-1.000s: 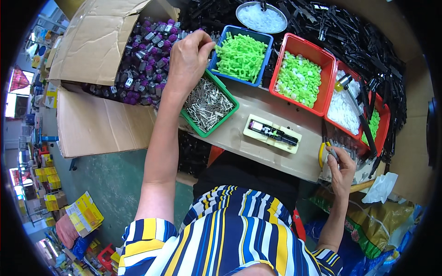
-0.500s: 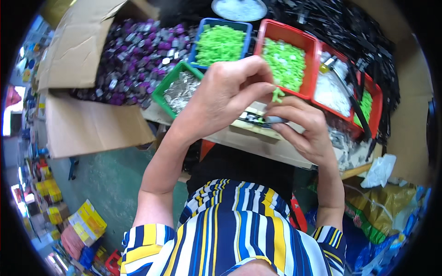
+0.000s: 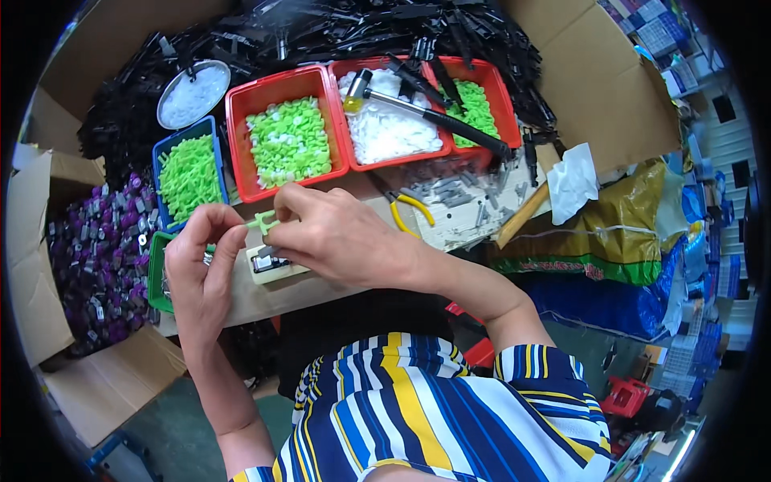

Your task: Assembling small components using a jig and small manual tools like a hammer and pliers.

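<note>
A small branched light-green plastic piece [image 3: 263, 223] spans the gap between my two hands. My left hand [image 3: 201, 261] pinches its left end between thumb and forefinger. On its other side, my right hand [image 3: 337, 233] has its fingers curled in and closed on the piece; those fingertips are partly hidden. Directly below them lies a cream block [image 3: 277, 271] with a black part set in it, partly covered by my right hand. Behind my left hand is a green bin [image 3: 158, 277], mostly hidden, with shiny metal bits.
Beyond my hands stand a blue bin [image 3: 189, 127] and red bins [image 3: 344, 165] of green and white parts. A hammer [image 3: 434, 116] lies across the red bins. Yellow-handled pliers [image 3: 412, 215] and grey bits rest to the right. Black strips [image 3: 321, 32] are heaped behind.
The view has swung to the right. The green piece, held out by my left hand before, is now between both hands, and my right hand has come up to it from the block.
</note>
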{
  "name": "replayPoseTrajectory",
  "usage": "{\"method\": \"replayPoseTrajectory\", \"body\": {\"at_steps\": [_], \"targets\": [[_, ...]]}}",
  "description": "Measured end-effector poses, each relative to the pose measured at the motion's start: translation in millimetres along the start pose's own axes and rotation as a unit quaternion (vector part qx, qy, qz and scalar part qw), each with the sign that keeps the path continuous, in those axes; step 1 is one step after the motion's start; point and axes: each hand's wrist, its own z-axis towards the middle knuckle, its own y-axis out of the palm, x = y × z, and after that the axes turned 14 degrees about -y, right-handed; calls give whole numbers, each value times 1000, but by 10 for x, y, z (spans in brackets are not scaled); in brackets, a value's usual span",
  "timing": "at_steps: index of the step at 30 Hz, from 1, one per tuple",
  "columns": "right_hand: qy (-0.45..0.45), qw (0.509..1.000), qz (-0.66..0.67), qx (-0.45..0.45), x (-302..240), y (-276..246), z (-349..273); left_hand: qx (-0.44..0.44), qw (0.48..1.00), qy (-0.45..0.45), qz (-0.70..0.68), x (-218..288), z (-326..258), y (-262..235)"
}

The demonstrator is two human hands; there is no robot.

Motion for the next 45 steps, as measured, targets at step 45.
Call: {"method": "replayPoseTrajectory", "body": {"at_steps": [45], "targets": [[207, 958, 142, 136, 498, -390, -93, 195, 879, 61, 432, -261, 2110, -789]]}}
